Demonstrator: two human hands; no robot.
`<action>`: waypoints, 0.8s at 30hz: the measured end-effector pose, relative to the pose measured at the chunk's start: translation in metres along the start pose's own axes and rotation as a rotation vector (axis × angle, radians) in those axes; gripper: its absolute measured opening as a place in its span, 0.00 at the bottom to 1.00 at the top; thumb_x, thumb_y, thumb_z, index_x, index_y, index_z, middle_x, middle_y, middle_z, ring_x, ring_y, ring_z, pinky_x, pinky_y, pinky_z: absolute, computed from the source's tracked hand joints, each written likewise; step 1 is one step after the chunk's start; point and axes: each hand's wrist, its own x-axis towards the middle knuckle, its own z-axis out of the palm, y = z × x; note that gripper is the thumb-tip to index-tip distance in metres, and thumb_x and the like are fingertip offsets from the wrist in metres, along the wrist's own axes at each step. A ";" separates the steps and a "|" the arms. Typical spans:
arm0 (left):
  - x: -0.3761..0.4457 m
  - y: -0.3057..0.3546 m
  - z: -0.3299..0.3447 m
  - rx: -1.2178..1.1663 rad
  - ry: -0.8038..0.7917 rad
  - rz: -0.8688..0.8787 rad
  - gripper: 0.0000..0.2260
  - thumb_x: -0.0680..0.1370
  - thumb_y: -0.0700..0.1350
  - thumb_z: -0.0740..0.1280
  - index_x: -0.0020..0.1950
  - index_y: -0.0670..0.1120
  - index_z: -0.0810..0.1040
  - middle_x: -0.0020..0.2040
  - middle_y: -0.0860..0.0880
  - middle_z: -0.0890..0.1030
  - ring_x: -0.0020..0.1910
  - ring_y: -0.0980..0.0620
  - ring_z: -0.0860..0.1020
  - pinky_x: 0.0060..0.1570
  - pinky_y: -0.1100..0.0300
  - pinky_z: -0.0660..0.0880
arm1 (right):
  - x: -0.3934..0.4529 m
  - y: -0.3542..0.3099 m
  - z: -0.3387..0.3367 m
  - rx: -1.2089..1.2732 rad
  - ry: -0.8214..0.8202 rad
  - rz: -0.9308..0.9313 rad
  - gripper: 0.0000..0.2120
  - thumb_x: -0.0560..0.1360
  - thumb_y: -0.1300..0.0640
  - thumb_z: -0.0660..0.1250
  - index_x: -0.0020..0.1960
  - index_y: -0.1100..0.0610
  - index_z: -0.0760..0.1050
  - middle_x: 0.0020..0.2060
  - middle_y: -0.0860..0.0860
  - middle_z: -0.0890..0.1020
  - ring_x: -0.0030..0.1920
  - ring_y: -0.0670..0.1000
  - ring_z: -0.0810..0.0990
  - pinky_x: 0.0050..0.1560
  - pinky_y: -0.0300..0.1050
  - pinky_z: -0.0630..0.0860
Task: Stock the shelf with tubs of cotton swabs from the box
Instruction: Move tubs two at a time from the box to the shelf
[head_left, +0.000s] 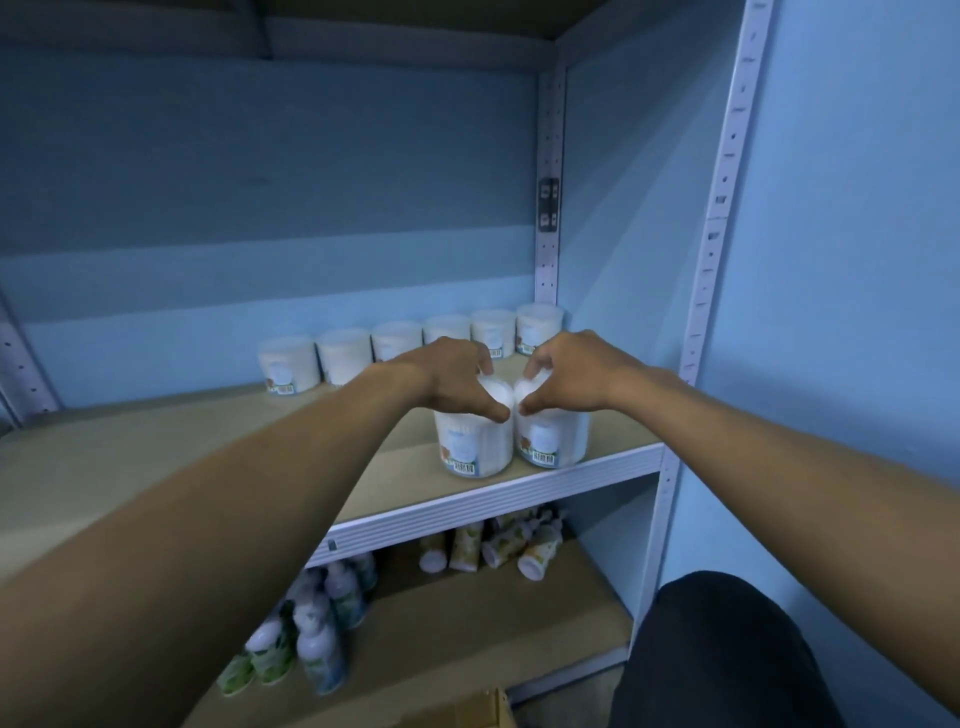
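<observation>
Your left hand (451, 376) grasps one tub (472, 441) from above; your right hand (566, 371) grasps its touching neighbour (553, 436) at 3 o'clock, arms outstretched.

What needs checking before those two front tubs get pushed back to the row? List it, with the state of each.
1. Left hand grips the left tub from above: ok.
2. Right hand grips the right tub from above: ok.
3. Both tubs upright on the shelf, side by side: ok.
4. Bare shelf between the front tubs and the back row of tubs: ok.
5. Lids fully closed: cannot tell.
6. Back row upright along the wall: ok.
</observation>
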 end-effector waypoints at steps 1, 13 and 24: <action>0.003 0.000 0.002 0.002 -0.015 0.007 0.31 0.67 0.64 0.72 0.67 0.53 0.73 0.66 0.53 0.75 0.63 0.50 0.74 0.62 0.51 0.73 | 0.003 0.001 0.002 -0.006 -0.007 0.003 0.24 0.64 0.42 0.80 0.56 0.48 0.81 0.54 0.48 0.79 0.54 0.51 0.79 0.54 0.46 0.77; 0.008 -0.011 0.009 -0.075 -0.090 0.018 0.30 0.71 0.66 0.69 0.70 0.56 0.72 0.73 0.55 0.69 0.72 0.52 0.66 0.66 0.57 0.64 | 0.010 0.014 0.016 -0.018 -0.055 -0.010 0.22 0.71 0.40 0.75 0.60 0.49 0.80 0.61 0.49 0.79 0.61 0.50 0.77 0.57 0.43 0.74; -0.004 -0.006 0.001 0.088 -0.020 0.130 0.18 0.69 0.57 0.76 0.56 0.54 0.81 0.57 0.54 0.81 0.58 0.52 0.77 0.56 0.56 0.75 | -0.008 0.009 0.017 -0.159 0.065 -0.037 0.15 0.69 0.54 0.78 0.53 0.44 0.82 0.55 0.49 0.79 0.56 0.53 0.77 0.49 0.47 0.73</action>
